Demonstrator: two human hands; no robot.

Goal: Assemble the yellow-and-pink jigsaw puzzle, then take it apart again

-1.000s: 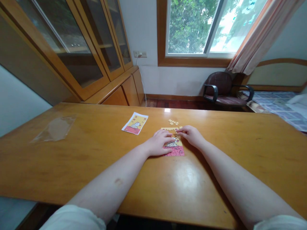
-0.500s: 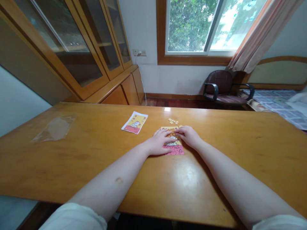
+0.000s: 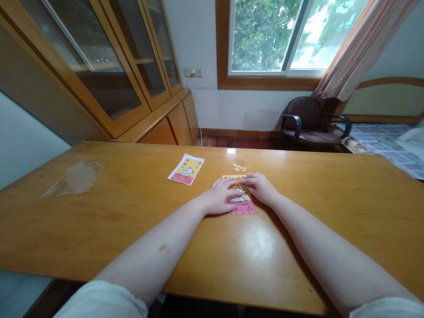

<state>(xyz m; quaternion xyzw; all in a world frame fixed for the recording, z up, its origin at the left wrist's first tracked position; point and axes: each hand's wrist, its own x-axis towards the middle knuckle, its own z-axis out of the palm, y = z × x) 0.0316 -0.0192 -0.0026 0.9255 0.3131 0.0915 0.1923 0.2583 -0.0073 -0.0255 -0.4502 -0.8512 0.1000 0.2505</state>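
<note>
A partly assembled jigsaw puzzle [image 3: 243, 207], pink below and yellow above with a white cartoon figure, lies flat on the table. My left hand [image 3: 221, 197] rests over its left side, fingers spread across the pieces. At the upper right edge of the puzzle is my right hand [image 3: 260, 187], its fingers bent and close together with the tips on the pieces. Whatever those fingertips hold is too small to make out. Just beyond the puzzle sit several loose puzzle pieces [image 3: 239, 168], pale side up.
A picture card [image 3: 186, 169] with the same design lies left of the puzzle. Farther left is a clear plastic bag [image 3: 77, 177]. The wooden table [image 3: 139, 207] reaches toward a glass-door cabinet [image 3: 129, 57]. An office chair [image 3: 306, 119] stands beyond the far edge.
My right hand has shifted very slightly left at the puzzle's upper edge. My left hand stays in place, and the puzzle's lower right corner sits a touch farther right.
</note>
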